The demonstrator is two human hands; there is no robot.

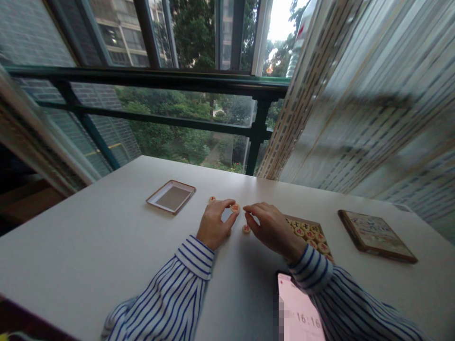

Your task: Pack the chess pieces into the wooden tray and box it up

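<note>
Between the thumb and forefinger of my left hand (214, 226) is a round wooden Chinese chess piece (235, 208) with a red character. My right hand (272, 227) is just to the right of it, thumb and forefinger curved and slightly apart, with nothing visible between them. Below its fingertips a red-marked general piece (246, 229) lies on the white table (106, 237). Another red piece (212, 199) lies just beyond my left hand. Part of one more piece (229, 232) shows by my left thumb. A box of Chinese chess pieces (313, 237) is partly hidden behind my right hand.
A shallow open box lid or tray (171, 196) lies on the left of the table. At the right lies a flat box with a printed cover (377, 235). A lit phone (300, 308) is under my right forearm. A green railing (177, 83) and curtain (355, 118) border the table.
</note>
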